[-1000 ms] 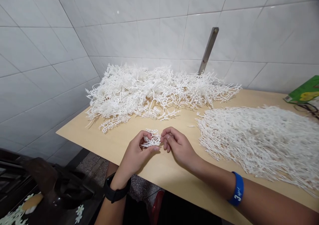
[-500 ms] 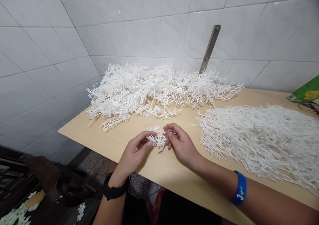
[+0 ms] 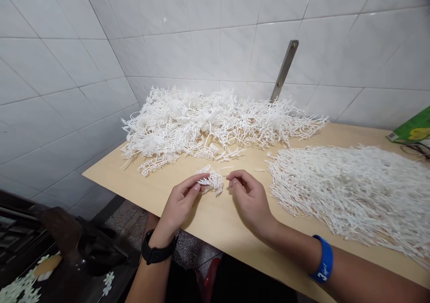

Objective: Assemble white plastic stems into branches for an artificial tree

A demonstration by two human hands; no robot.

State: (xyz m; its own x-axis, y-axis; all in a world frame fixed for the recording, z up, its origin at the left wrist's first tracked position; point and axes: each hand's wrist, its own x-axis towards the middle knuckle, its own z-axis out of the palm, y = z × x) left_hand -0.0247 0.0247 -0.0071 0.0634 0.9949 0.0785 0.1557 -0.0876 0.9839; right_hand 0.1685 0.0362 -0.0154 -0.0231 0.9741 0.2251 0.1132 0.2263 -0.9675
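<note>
My left hand (image 3: 181,200), with a black band at the wrist, pinches a small white branched plastic piece (image 3: 213,181) above the tan table (image 3: 198,222). Just right of that piece is my right hand (image 3: 250,200), its fingers curled and thumb near the index finger. Whether anything thin sits between those fingertips is too small to tell. One thin white strand sticks out from the piece towards the right hand. Behind both hands lies a large tangled heap of white branched pieces (image 3: 201,119).
A wide pile of loose thin white sticks (image 3: 349,191) covers the table's right side. A green package (image 3: 411,126) stands at the far right. Tiled walls rise behind and left, with a metal bracket (image 3: 285,70). Dark furniture (image 3: 90,253) is at lower left.
My right hand has drawn slightly away from the branched piece, leaving a small gap. The left hand still holds the piece. The camera view has shifted a little.
</note>
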